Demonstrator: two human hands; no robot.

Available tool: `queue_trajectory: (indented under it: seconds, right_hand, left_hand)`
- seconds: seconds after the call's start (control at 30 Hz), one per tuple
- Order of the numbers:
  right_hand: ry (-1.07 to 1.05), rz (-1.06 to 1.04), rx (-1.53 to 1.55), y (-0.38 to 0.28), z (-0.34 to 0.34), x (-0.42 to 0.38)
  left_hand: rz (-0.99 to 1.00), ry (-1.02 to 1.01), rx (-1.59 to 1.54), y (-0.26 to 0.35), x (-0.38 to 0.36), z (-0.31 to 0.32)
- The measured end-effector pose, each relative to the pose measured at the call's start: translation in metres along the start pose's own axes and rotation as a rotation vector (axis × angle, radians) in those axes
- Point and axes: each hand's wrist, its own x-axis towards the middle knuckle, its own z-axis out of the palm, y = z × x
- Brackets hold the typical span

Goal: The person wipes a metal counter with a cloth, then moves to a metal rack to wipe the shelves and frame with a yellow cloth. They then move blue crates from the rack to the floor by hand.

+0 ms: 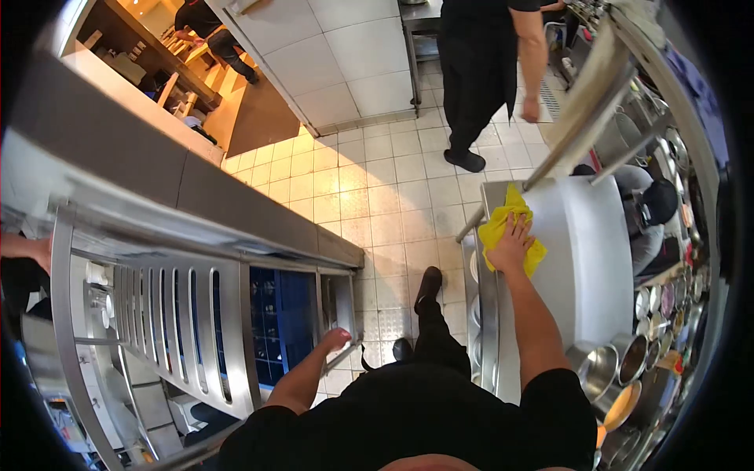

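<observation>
My right hand [510, 245] presses a crumpled yellow cloth [493, 232] against the steel counter [577, 259] on my right, close to its near edge. The fingers lie over the cloth, which bunches out around them. Low on my left side is my left hand [335, 340], beside a thin metal bar at the end of the slatted steel rack [243, 330]. Its fingers are small and blurred here. Blue crates [283, 326] stand beneath the rack.
Several metal pots [593, 367] stand at the counter's lower right end. A person in black [479, 71] stands ahead on the tiled floor [385, 212]. Another person with a dark cap [660, 202] is beyond the counter. At far left, a person's hand [39, 253] touches the rack frame.
</observation>
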Motion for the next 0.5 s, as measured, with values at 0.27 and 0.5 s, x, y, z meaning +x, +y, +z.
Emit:
queue_trajectory:
  seconds: [0.27,0.5]
  right_hand:
    - [-0.012,-0.131,0.030,-0.036,-0.023,0.092]
    - [0.094,-0.131,0.114,-0.064,-0.026,0.142]
  left_hand:
    - [0.083,-0.186,0.177,0.013,0.085,-0.079]
    - [-0.100,0.087,-0.217,0.178,0.174,-0.200]
